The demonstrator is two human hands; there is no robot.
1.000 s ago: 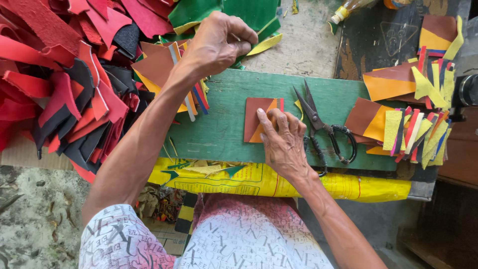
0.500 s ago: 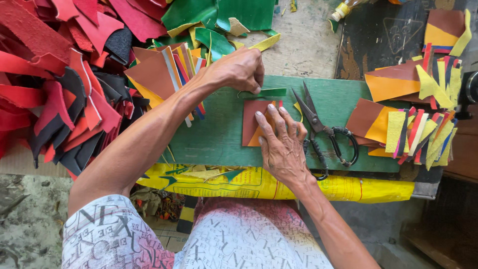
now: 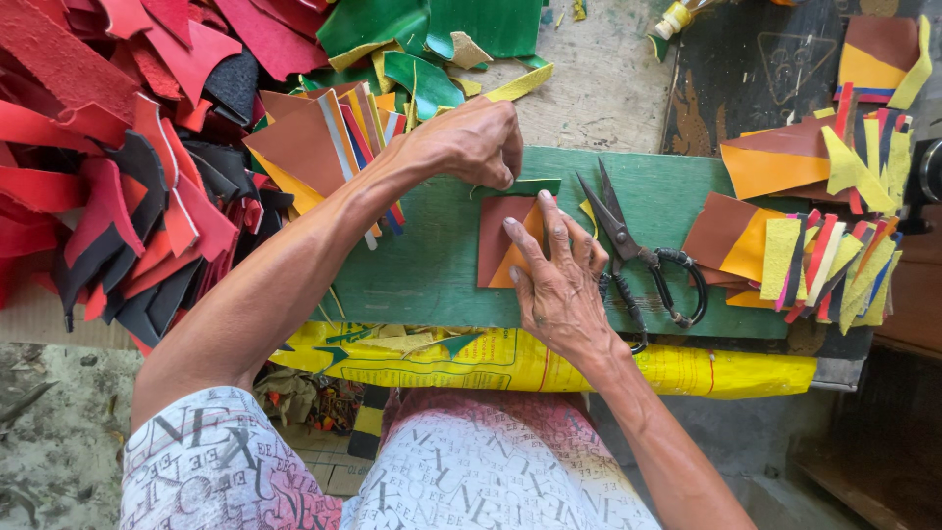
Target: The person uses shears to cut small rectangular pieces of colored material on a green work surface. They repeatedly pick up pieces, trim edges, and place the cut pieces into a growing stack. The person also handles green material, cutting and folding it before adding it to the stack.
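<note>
While right hand presses flat on brown-orange patch, left hand pinches green strip; best align strip along patch edge, patch pinned.

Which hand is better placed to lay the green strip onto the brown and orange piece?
Left. The left hand pinches the green strip at the brown and orange piece, while the right hand presses that piece flat.
</note>
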